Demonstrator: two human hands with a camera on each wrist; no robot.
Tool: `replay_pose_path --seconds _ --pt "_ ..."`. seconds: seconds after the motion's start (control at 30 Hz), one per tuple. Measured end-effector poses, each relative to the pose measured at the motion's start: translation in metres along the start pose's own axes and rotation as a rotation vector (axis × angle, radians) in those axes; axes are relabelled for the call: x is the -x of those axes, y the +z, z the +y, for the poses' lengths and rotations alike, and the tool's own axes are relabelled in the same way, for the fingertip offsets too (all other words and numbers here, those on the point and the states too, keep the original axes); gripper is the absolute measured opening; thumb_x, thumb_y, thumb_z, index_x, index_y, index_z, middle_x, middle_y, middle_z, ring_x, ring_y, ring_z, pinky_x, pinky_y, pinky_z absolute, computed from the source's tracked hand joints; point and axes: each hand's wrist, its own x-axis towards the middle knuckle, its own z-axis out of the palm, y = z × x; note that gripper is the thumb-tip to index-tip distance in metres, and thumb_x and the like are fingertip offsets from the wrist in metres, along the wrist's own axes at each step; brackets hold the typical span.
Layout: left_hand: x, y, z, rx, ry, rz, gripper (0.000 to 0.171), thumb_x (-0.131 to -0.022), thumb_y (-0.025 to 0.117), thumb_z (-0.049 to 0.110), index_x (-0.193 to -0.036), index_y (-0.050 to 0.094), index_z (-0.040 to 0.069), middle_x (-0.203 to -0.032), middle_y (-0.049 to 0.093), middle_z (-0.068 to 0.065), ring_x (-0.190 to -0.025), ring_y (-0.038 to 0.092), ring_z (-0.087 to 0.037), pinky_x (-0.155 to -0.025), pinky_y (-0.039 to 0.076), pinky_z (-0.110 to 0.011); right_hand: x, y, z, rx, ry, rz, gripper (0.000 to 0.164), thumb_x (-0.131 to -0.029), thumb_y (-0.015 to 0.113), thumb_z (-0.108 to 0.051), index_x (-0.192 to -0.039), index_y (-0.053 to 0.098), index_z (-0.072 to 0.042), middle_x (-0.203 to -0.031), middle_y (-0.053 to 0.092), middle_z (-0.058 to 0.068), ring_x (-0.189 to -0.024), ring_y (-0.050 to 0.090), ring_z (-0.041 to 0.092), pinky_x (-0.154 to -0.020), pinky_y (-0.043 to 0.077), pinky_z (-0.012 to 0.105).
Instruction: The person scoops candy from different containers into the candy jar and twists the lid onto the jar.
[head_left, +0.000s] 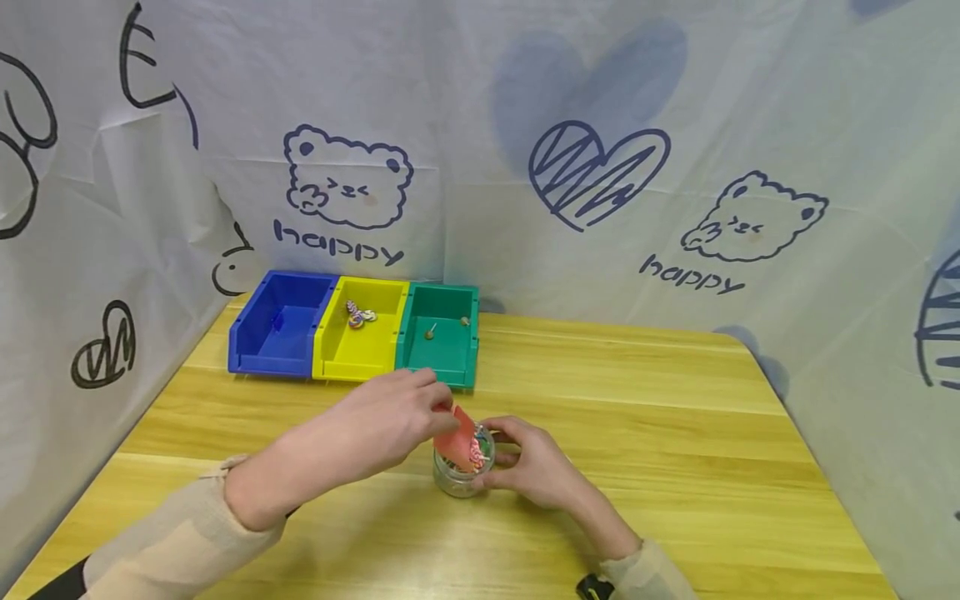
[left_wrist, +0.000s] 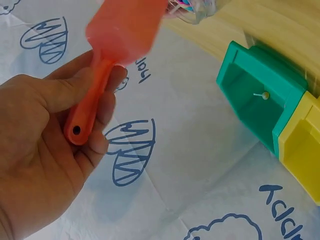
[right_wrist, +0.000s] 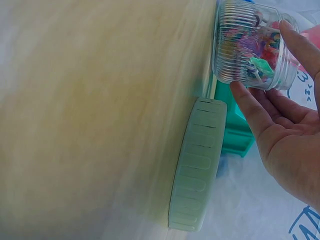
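My left hand (head_left: 408, 412) grips the handle of a red plastic scoop (left_wrist: 127, 30), thumb on one side and fingers behind. In the head view the scoop's blade is at the mouth of a clear glass jar (head_left: 456, 483), overlapping it. Colourful lollipops (right_wrist: 250, 42), some red-and-white, fill part of the ribbed jar, which stands upright on the table. My right hand (head_left: 536, 467) holds the jar's right side, with thumb and fingers spread around it near the rim.
Behind the jar stand joined blue (head_left: 283, 362), yellow (head_left: 356, 371) and green (head_left: 438, 379) bins. Several swirl lollipops (head_left: 356, 317) lie in the yellow one, and two small lollipops (head_left: 430, 334) in the green. A pale green ridged lid (right_wrist: 197, 165) shows near the right hand.
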Motion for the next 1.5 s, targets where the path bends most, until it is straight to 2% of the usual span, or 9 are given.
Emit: replay_pose_path --seconds 0.1,0.33,0.47,0.63,0.87,0.97,1.17,1.37,1.5 --pt "-0.002 0.002 0.001 -0.024 -0.019 0.0 0.023 -0.087 0.084 0.009 -0.108 0.081 0.018 -0.1 0.072 -0.002 -0.091 0.059 -0.019 -0.08 0.054 -0.026 0.0 0.0 0.0 0.014 -0.004 0.005 0.072 -0.082 0.089 -0.009 -0.144 0.054 0.0 -0.144 0.057 0.017 -0.129 0.06 0.04 -0.1 0.055 0.04" --pt "-0.003 0.009 0.006 -0.103 0.022 -0.035 0.018 -0.088 0.084 0.012 -0.104 0.082 0.017 -0.101 0.07 -0.002 -0.091 0.056 -0.019 -0.08 0.053 -0.025 0.0 0.0 -0.001 0.007 -0.011 0.007 0.071 -0.082 0.089 -0.008 -0.144 0.054 -0.001 -0.144 0.057 0.017 -0.127 0.062 0.039 -0.099 0.056 0.04" --pt "-0.002 0.011 0.006 -0.081 0.003 -0.042 0.022 -0.085 0.085 0.01 -0.106 0.081 0.017 -0.104 0.071 -0.002 -0.094 0.057 -0.019 -0.083 0.053 -0.027 0.0 0.001 -0.001 0.004 -0.013 0.007 0.07 -0.082 0.088 -0.008 -0.143 0.055 -0.001 -0.144 0.057 0.017 -0.127 0.062 0.039 -0.099 0.056 0.04" --pt "0.001 0.011 0.002 -0.056 -0.017 -0.015 0.025 -0.083 0.087 0.007 -0.105 0.079 0.016 -0.102 0.07 -0.002 -0.094 0.058 -0.02 -0.083 0.054 -0.029 0.0 0.001 -0.001 -0.024 -0.01 0.005 0.07 -0.083 0.088 -0.006 -0.143 0.054 0.0 -0.144 0.057 0.018 -0.127 0.062 0.039 -0.098 0.056 0.04" --pt "0.009 0.004 -0.003 0.072 -0.092 0.032 0.037 -0.083 0.083 -0.005 -0.113 0.078 0.016 -0.107 0.071 -0.002 -0.095 0.061 -0.021 -0.084 0.057 -0.031 0.001 0.0 0.0 -0.027 -0.006 0.006 0.07 -0.083 0.088 -0.006 -0.143 0.054 0.0 -0.144 0.056 0.018 -0.128 0.061 0.04 -0.099 0.056 0.039" --pt "0.016 0.002 -0.007 0.115 -0.161 0.085 0.043 -0.082 0.08 -0.01 -0.116 0.077 0.015 -0.109 0.07 -0.002 -0.095 0.066 -0.021 -0.082 0.059 -0.033 0.001 -0.001 0.0 -0.022 -0.006 0.007 0.071 -0.082 0.088 -0.007 -0.144 0.053 0.0 -0.144 0.056 0.018 -0.127 0.061 0.041 -0.099 0.056 0.039" --pt "0.03 0.001 -0.019 0.141 -0.303 0.271 0.039 -0.088 0.073 -0.008 -0.12 0.075 0.014 -0.111 0.071 -0.004 -0.086 0.07 -0.023 -0.07 0.06 -0.035 0.002 -0.001 0.0 -0.007 -0.012 0.006 0.074 -0.08 0.09 -0.008 -0.145 0.054 -0.001 -0.143 0.057 0.018 -0.128 0.061 0.04 -0.101 0.055 0.042" --pt "0.036 0.012 -0.036 0.25 -0.443 0.486 0.024 -0.096 0.067 -0.007 -0.117 0.072 0.003 -0.11 0.067 -0.01 -0.098 0.067 -0.03 -0.088 0.059 -0.045 0.004 -0.001 0.001 0.005 -0.004 -0.016 0.08 -0.08 0.09 -0.008 -0.149 0.05 0.0 -0.149 0.053 0.02 -0.132 0.057 0.041 -0.105 0.052 0.043" --pt "0.039 0.024 -0.048 0.247 -0.567 0.614 0.022 -0.098 0.063 -0.008 -0.118 0.071 -0.001 -0.11 0.066 -0.016 -0.098 0.063 -0.036 -0.086 0.056 -0.05 0.006 -0.001 0.001 0.011 -0.011 -0.018 0.081 -0.08 0.09 -0.008 -0.149 0.05 0.0 -0.151 0.052 0.019 -0.134 0.055 0.042 -0.107 0.05 0.045"
